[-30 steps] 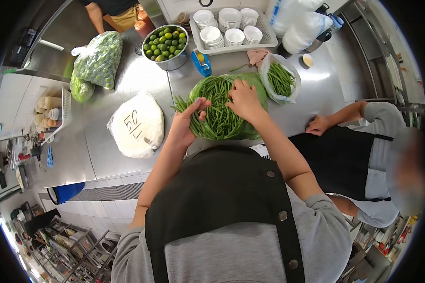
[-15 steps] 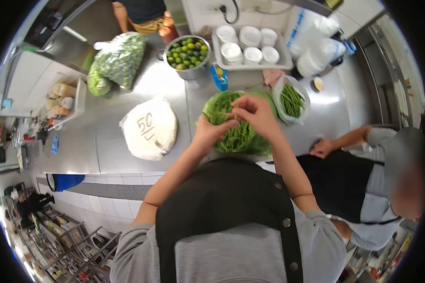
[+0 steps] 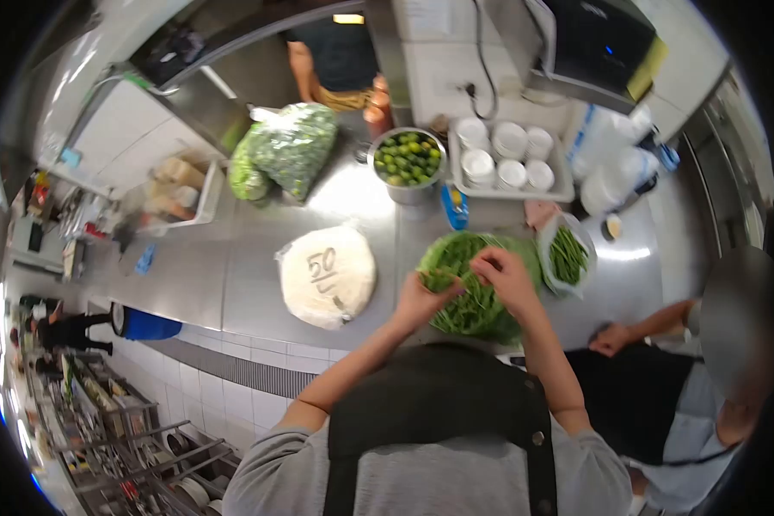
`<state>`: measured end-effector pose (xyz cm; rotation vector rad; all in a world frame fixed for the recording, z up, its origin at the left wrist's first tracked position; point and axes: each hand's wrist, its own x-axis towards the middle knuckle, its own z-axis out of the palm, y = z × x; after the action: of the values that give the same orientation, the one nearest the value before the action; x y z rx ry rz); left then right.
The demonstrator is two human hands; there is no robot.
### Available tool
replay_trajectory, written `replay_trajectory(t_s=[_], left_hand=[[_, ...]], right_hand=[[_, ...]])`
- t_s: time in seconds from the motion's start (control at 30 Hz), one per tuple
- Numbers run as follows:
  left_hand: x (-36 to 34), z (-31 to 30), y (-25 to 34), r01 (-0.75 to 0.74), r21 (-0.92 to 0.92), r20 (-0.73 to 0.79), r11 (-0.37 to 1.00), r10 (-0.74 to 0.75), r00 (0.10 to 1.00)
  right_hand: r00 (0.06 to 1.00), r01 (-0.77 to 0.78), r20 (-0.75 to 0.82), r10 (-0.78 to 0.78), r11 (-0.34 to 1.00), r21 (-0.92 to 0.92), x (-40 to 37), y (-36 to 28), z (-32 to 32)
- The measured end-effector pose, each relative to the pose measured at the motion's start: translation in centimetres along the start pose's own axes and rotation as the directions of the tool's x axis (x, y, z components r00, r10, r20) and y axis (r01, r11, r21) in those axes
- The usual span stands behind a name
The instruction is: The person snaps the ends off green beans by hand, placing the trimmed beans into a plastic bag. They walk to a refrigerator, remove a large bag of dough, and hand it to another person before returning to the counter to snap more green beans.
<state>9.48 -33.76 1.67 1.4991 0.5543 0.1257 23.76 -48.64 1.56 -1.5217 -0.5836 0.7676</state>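
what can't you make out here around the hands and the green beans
All in the head view:
1. Whether the left hand and right hand actually grip any beans: the fingers overlap and are too small.
2. Near side of the green beans: hidden behind both hands.
3. The mark under "50" on the white bag: blurred.
4. What sits in the white rack at left: motion blur.

This was a commercial kitchen: a long stainless-steel table [image 3: 232,284] across the middle of the frame carried a white plastic tray of stacked white bowls [image 3: 512,194], a round metal bowl of green limes [image 3: 408,193] and bulky clear bags of greens [image 3: 292,146]. Metal wire racks [image 3: 103,430] stood at lower left.
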Motion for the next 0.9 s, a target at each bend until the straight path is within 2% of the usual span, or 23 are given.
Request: replay_trajectory(t_s=[0.1,0.13,0.2,0.23,0.33,0.43,0.53,0.6,0.63,0.77,0.9], left_hand=[[0.1,0.0,-0.4,-0.021,0.069,0.020,0.997,0.020,1.000],[0.1,-0.3,-0.7,-0.073,0.095,0.030,0.993,0.070,0.997],[0.2,0.1,-1.0,-0.183,0.137,0.081,0.974,0.173,0.982],[0.2,0.4,-0.9,-0.180,0.187,0.080,0.966,0.167,0.983],[-0.5,0.3,0.2,-0.169,0.346,0.112,0.923,0.138,0.984],[0.4,0.2,-1.4,-0.333,0.566,0.082,0.754,0.350,0.933],[1.2,-0.5,-1.2,-0.254,0.352,-0.010,0.901,0.275,0.961],[1.3,-0.5,0.8,-0.089,0.089,-0.074,0.992,0.095,0.993],[1.3,-0.5,1.8,-0.004,-0.048,-0.090,0.999,-0.001,0.996],[2.2,-0.7,2.2,-0.035,-0.389,-0.082,0.920,0.004,0.997],[2.4,-0.4,2.3,-0.019,-0.471,-0.091,0.882,-0.027,0.996]], right_hand=[[0.982,-0.173,0.135,0.136,0.932,0.320,-0.8,-1.0,0.4],[0.971,-0.228,0.154,0.182,0.897,0.380,-1.0,-1.0,0.4],[0.961,-0.251,0.188,0.203,0.925,0.286,-1.1,-0.8,0.0],[0.958,-0.261,0.186,0.220,0.935,0.240,-1.5,-0.6,-0.7],[0.928,-0.311,0.305,0.215,0.898,0.312,-2.3,0.3,-1.3],[0.905,-0.360,0.401,0.141,0.758,0.544,-2.9,0.3,-1.8],[0.944,-0.287,0.303,0.132,0.784,0.550,-3.0,-1.1,-2.1],[0.966,-0.247,0.200,0.166,0.825,0.509,-2.5,-0.7,-2.4],[0.977,-0.197,0.160,0.139,0.870,0.452,-2.4,-0.3,-2.3],[0.998,-0.028,0.062,0.017,0.984,0.177,-1.8,0.1,-1.0],[0.999,-0.016,0.046,0.018,0.999,-0.038,-1.9,-1.1,0.6]])
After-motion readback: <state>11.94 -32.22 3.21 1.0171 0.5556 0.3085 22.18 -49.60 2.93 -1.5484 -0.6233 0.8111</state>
